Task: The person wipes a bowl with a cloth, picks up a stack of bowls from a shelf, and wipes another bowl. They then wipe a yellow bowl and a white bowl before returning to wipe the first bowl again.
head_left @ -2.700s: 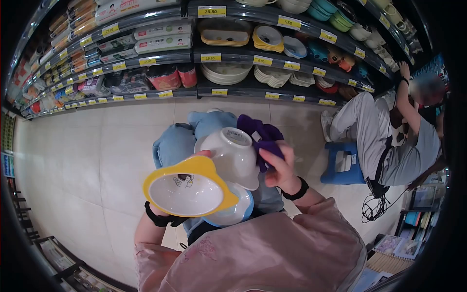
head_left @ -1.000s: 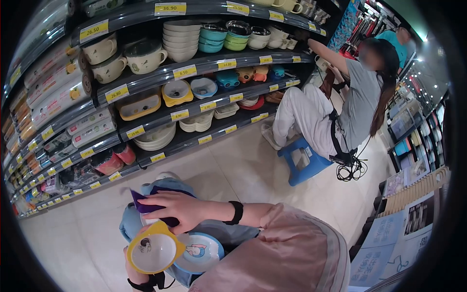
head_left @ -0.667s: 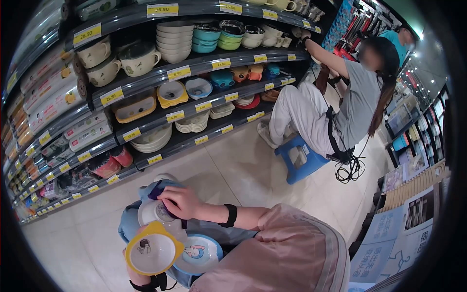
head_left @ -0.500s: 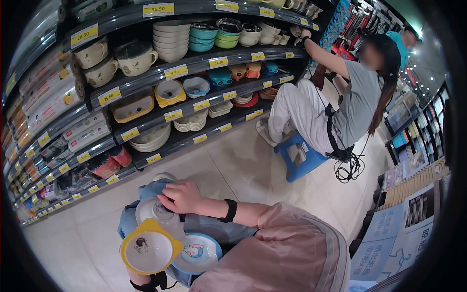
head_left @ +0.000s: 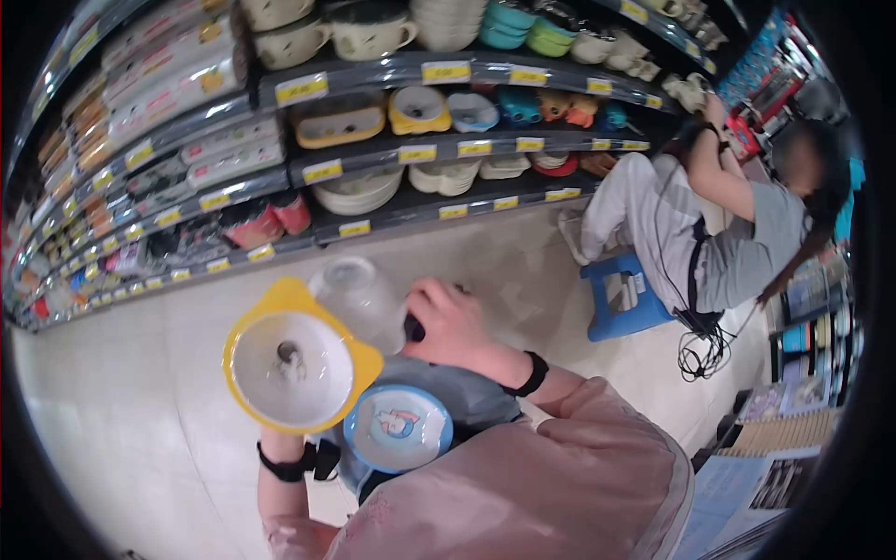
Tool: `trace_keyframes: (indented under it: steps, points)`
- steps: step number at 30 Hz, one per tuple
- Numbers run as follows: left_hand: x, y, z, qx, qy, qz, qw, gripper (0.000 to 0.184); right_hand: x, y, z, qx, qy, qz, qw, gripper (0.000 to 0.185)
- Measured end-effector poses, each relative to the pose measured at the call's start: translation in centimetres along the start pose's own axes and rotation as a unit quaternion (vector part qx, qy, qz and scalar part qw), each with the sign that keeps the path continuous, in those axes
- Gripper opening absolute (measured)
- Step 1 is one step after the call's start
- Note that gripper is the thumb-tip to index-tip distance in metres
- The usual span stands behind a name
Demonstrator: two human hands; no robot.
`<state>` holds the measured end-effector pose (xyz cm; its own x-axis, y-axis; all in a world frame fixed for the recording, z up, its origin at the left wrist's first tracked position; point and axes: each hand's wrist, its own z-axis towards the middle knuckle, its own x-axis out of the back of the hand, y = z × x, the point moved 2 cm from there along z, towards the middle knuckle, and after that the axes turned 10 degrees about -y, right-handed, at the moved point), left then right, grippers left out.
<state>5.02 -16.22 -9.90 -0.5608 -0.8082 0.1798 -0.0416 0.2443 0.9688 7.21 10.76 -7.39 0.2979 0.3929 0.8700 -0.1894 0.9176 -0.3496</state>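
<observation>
Right hand point(head_left: 446, 324) grips small, blurred dark item point(head_left: 413, 328) beside upturned glossy white bowl point(head_left: 359, 301) | eared yellow-rimmed bowl point(head_left: 291, 369) largely hides left hand point(head_left: 282, 441), grip indeterminable | blue-rimmed bowl point(head_left: 399, 429): lap's point(head_left: 478, 399) near edge | blue stool point(head_left: 623, 319) beyond

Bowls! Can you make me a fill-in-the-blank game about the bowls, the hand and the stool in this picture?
1. The eared bowl has a ____ rim.
2. The hand beside the white bowl is the camera wearer's ____ one.
3. The wristband near that hand is ____.
4. The stool under the seated person is ____.

Missing words: yellow; right; black; blue.
</observation>
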Motion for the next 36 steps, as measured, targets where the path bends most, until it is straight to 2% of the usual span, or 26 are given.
trace_keyframes:
  steps: [1,3,7,11,13,16,18,19,20,22,24,26,28,30,33,36]
  points:
    - [0.0,0.1,0.0,-0.001,0.002,0.001,1.0,0.036,0.0,-0.2,0.5,0.007,-0.008,0.018,1.0,0.034]
    - [-0.1,0.3,0.0,-0.005,0.002,0.001,1.0,0.036,0.3,0.0,1.4,-0.008,0.04,-0.021,0.999,0.04]
    - [0.0,0.2,-0.1,-0.003,0.004,0.003,1.0,0.035,0.9,-0.5,2.4,0.01,0.106,-0.03,0.994,0.039]
    - [-0.3,0.1,0.3,-0.005,0.0,0.004,1.0,0.034,1.7,-1.2,2.7,0.057,0.094,-0.052,0.993,0.034]
    - [-0.4,0.6,0.5,-0.015,0.018,0.019,1.0,0.032,1.5,-1.4,2.7,0.094,0.033,-0.105,0.989,0.03]
    - [-0.4,0.8,0.7,0.01,0.014,-0.001,1.0,0.034,0.7,-0.7,2.8,0.11,0.011,-0.095,0.989,0.029]
    - [-0.4,1.0,0.9,0.008,0.01,0.002,1.0,0.036,0.7,0.5,3.7,0.095,-0.013,-0.061,0.994,0.024]
    - [-0.3,1.1,1.0,0.008,0.009,0.004,1.0,0.039,0.1,2.4,4.3,-0.023,-0.068,0.053,0.996,0.02]
    - [-0.2,1.0,1.0,0.006,0.008,0.005,1.0,0.039,-0.9,4.6,4.8,-0.14,-0.12,0.165,0.969,0.019]
    - [0.2,0.8,1.1,0.004,0.014,-0.005,1.0,0.039,-4.7,11.6,5.7,-0.242,-0.055,0.39,0.887,0.027]
    - [0.4,0.6,1.5,0.006,0.018,-0.024,1.0,0.039,-3.9,13.7,7.3,-0.271,-0.016,0.645,0.714,0.03]
    - [0.8,0.3,1.8,0.007,0.026,-0.059,0.998,0.04,-3.6,17.0,9.1,-0.322,-0.032,0.679,0.659,0.033]
    - [1.2,-0.1,2.2,0.01,0.038,-0.111,0.993,0.04,-4.2,20.2,11.2,-0.346,-0.051,0.763,0.544,0.035]
    - [1.6,-0.5,2.6,0.01,0.054,-0.184,0.981,0.04,-5.2,23.2,14.1,-0.355,-0.012,0.788,0.502,0.036]
    - [2.2,-1.1,3.4,0.012,0.068,-0.292,0.954,0.04,-6.7,27.3,18.0,-0.294,-0.029,0.821,0.488,0.033]
    - [2.2,-1.8,3.7,0.025,0.068,-0.373,0.925,0.041,-8.1,29.8,20.1,-0.327,0.013,0.82,0.469,0.031]
